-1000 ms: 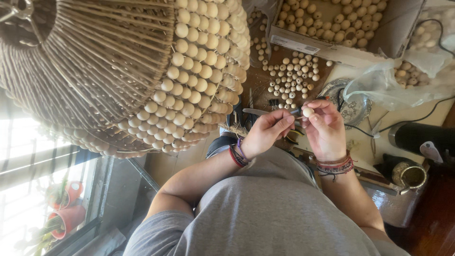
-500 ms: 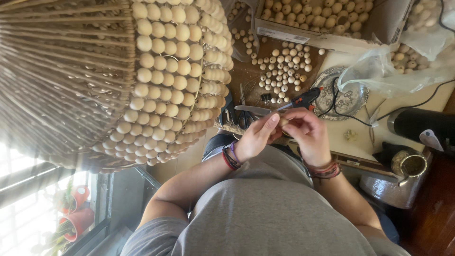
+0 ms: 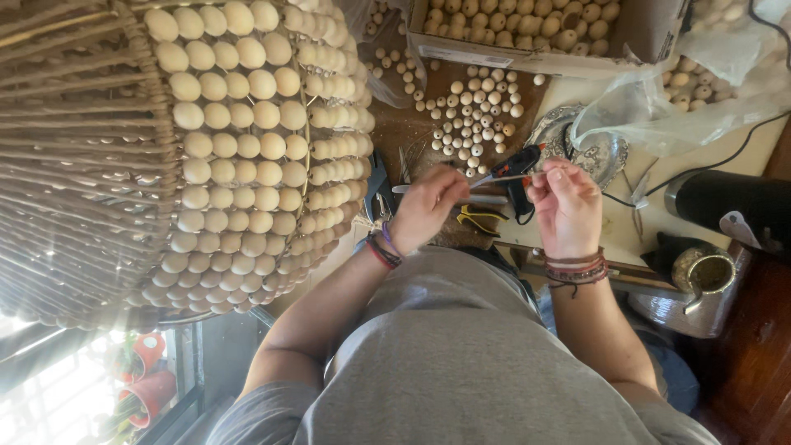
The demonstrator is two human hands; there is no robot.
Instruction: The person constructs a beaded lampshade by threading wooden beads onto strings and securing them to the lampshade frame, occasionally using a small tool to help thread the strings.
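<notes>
Fingers [image 3: 550, 175] of the right hand [image 3: 568, 210]: pinching narrowly on one end of a thin pale stick [image 3: 499, 178]. Left hand [image 3: 424, 208]: curling closed over the stick's other part, with a short end showing past the knuckles. The fingertips are turning away from view, so the exact grip is hard to make out.

Stick: lying level between both hands, above the brown wooden tabletop [image 3: 400, 132].

Black glue gun with orange tip [image 3: 519, 158]: sitting just behind the stick, its lower body hiding behind the right hand.

Yellow-handled pliers [image 3: 479, 217]: lying between the wrists, partly covered.

Loose round wooden beads [image 3: 474, 124]: scattering beyond the hands.

Cardboard box of beads [image 3: 643, 29]: being cut off at the top edge.

Large wicker lampshade covered in wooden beads [image 3: 247, 148]: crowding the left hand closely and running out of frame left.

Clear plastic bag [image 3: 709, 99] and embossed silver dish [image 3: 610, 152]: sitting near the right hand. Open room is lying mostly between the hands and the loose beads.
</notes>
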